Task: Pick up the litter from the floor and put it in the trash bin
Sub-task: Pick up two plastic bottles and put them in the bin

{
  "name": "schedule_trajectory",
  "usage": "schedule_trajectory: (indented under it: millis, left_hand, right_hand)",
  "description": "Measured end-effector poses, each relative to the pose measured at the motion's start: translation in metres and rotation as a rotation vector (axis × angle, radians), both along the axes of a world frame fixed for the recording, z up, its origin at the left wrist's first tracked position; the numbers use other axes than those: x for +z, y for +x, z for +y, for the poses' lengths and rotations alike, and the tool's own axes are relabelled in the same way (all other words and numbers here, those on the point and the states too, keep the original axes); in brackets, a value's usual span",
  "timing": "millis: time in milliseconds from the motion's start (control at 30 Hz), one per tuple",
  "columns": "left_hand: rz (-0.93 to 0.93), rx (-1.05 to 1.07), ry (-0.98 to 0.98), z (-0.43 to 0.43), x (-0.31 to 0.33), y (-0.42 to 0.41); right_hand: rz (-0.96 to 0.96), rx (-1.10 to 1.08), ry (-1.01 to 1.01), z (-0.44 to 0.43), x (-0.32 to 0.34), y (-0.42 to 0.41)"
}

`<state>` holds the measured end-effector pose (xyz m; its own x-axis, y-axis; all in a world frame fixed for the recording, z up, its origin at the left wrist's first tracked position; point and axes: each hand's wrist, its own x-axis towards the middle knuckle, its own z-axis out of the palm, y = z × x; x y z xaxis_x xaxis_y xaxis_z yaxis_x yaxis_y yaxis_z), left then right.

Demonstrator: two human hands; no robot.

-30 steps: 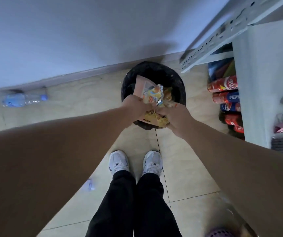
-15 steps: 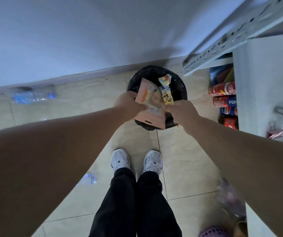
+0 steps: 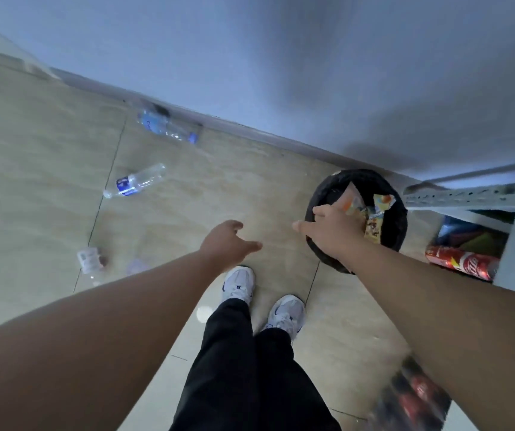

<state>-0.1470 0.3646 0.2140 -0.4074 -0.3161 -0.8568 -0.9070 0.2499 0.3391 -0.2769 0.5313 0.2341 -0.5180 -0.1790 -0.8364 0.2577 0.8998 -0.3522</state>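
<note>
orange wrappers (image 3: pixel 371 213) stand upright in bin (image 3: pixel 321 194); both hands' (image 3: pixel 228 244) grips apart, empty.

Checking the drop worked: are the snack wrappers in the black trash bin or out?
In. The colourful snack wrappers stick up inside the black round trash bin; both hands are empty.

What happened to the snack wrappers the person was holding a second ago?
Both hands let go: the colourful crinkly snack wrappers now sit in the round black trash bin. The left hand has drawn away, open and empty; the right hand is open over the bin's rim. The view swung left. The clear plastic water bottle by the wall still lies on the floor.
</note>
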Motion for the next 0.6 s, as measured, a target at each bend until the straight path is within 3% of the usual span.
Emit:
schedule_trajectory:
  millis: [267, 600]
  left_hand:
    - [-0.006, 0.432, 0.036, -0.058, 0.04, 0.115]
    - [-0.01, 0.787, 0.038, -0.11, 0.07, 0.239]
  right_hand:
    - [-0.065, 0.345, -0.072, -0.103, 0.043, 0.042]
    - [-0.032, 0.65, 0.013, -0.213, 0.065, 0.112]
